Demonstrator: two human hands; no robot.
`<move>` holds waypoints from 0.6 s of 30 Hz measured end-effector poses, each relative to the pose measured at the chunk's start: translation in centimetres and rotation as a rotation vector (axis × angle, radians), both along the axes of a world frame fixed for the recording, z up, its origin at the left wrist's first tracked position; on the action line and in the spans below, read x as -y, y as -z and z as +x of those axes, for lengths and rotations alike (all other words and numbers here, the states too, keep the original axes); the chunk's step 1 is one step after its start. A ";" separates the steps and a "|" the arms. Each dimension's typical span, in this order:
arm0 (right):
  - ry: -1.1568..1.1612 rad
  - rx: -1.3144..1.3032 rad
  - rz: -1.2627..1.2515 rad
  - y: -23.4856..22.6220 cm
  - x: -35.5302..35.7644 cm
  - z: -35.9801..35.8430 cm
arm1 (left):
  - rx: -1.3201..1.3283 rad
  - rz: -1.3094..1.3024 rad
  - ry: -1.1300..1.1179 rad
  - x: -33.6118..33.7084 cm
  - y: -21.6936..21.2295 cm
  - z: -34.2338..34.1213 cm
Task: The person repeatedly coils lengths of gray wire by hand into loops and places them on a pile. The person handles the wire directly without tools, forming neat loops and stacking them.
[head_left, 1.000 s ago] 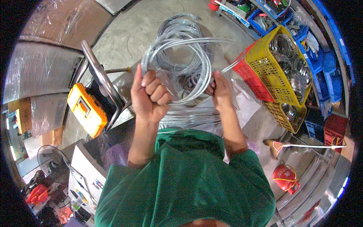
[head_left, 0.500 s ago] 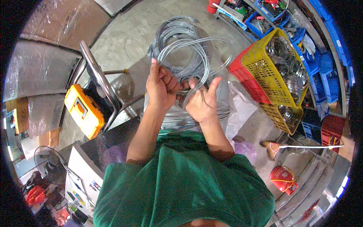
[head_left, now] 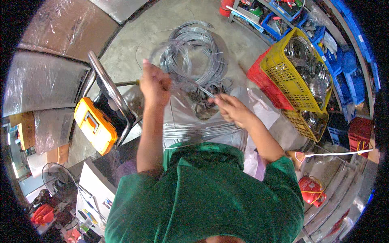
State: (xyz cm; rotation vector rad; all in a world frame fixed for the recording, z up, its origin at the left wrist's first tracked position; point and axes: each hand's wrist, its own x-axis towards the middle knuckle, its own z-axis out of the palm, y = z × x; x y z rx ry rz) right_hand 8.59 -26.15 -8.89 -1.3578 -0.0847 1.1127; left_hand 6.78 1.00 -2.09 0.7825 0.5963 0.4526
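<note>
Rn, L hand [head_left: 155, 86] is up w/ fingers curled in round a loop of grey cable [head_left: 186, 65], too blurred to tell exact finger contact. R hand [head_left: 234, 109], a bit lower, pinches a straight cable length [head_left: 205, 91] betw. thumb & index. Loop shows just beyond L hand, in front of the big wire coil [head_left: 214, 60] on the floor [head_left: 237, 44]. Darker wire rings [head_left: 201, 106] sit nearer, by the grey sheet [head_left: 176, 105]; a wire bundle [head_left: 206, 133] crosses it nr the green shirt [head_left: 210, 190]. Yellow crate [head_left: 283, 67] w/ shiny coils [head_left: 318, 89] at R, orange case [head_left: 99, 135] at L.
</note>
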 end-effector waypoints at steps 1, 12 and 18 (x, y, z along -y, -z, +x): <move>-0.019 0.387 -0.128 0.5 1.2 -0.6 | 0.040 -0.038 -0.010 -1.8 -0.4 0.2; 0.178 1.276 -0.871 5.2 7.5 -1.1 | 0.145 -0.278 0.273 -2.9 -1.3 -1.3; 0.309 1.073 -0.585 5.6 -1.8 -3.3 | 0.655 -0.820 0.342 4.6 -0.8 -0.8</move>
